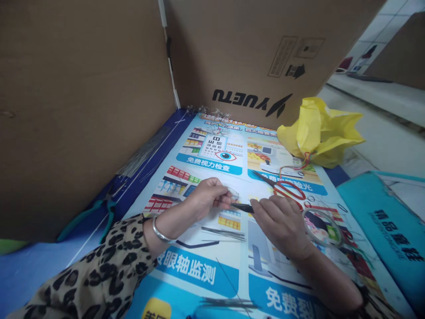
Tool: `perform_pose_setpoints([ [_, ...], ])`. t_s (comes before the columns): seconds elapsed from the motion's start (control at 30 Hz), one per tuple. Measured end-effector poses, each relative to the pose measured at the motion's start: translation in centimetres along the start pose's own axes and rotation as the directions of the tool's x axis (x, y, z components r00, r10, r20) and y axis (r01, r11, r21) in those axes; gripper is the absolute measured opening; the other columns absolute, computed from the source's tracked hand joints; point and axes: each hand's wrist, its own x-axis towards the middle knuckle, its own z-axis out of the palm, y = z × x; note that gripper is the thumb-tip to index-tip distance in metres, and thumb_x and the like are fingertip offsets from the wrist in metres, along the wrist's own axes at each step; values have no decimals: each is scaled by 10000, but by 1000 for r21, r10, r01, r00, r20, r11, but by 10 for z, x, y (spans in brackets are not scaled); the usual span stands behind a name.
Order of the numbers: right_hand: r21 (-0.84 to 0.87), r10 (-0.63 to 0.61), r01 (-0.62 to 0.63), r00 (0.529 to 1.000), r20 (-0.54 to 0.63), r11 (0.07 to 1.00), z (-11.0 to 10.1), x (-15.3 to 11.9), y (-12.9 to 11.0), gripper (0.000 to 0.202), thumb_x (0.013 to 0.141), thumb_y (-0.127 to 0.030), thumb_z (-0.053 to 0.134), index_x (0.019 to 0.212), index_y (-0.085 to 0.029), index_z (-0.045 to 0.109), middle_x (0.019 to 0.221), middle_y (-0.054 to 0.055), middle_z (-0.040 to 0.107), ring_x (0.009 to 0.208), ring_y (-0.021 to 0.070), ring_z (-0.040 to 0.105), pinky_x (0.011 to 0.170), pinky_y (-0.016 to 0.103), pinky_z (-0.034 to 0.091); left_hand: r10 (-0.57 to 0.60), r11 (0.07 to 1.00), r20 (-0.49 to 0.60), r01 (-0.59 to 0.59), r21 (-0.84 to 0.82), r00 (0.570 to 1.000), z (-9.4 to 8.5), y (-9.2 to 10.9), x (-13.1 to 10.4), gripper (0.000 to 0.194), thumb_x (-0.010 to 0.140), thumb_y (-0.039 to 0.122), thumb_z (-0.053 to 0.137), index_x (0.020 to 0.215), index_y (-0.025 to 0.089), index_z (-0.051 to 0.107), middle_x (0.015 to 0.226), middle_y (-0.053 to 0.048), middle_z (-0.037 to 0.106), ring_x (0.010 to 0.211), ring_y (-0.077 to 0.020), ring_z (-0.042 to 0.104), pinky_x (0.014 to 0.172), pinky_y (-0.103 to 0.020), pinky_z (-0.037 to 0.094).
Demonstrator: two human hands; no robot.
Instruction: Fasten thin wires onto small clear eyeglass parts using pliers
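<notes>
A slim, shiny silver bangle circles the left wrist. Just up the arm from the bangle begins a loose, creased left sleeve in leopard print, black and dark-brown blotches on tan; just beyond it, fingerward, is the bare left hand. Well to the bangle's right, a darker patterned right sleeve shows partly, its print blurred.

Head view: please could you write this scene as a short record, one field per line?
left hand: pinches thin wire
right hand: grips dark pointed tool, tip at left fingertips
surface: printed sheet
on sheet: orange-handled scissors, beyond right hand; thin rods, below left hand
picture left: green-handled pliers, beside cardboard
picture right: crumpled yellow wrapping; turquoise box
</notes>
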Motion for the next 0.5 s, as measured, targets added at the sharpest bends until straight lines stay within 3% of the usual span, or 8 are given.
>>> perform_pose_setpoints([
  [0.13,56,3,-7,998,66,998,-4,6,2,143,830,-191,495,924,-184,603,709,27,582,713,155,457,680,317,305,103,991,34,-105,78,994,1,2,0,190,741,179,570,640,145,413,692,-35,627,517,-90,594,516,-222,488],
  [0.23,121,28,-42,993,118,992,-7,10,1,143,842,-237,489,868,-168,612,683,35,566,688,155,464,663,309,315,218,944,92,-234,232,972,2,6,-2,163,752,201,551,661,154,425,680,-16,614,549,-100,599,547,-236,485],
  [0.37,273,88,-143,975,202,951,-3,9,-1,181,847,-300,494,822,-164,610,699,43,586,715,154,523,677,283,365,381,744,210,-434,508,900,1,10,-8,117,772,205,523,670,158,488,652,-17,612,613,-101,580,598,-220,452],
  [0.5,400,126,-255,938,322,880,0,7,0,173,842,-315,497,844,-186,613,749,33,635,716,142,580,653,251,419,477,548,298,-544,635,827,0,13,-14,121,785,191,503,675,164,545,691,-20,623,637,-95,550,596,-203,406],
])
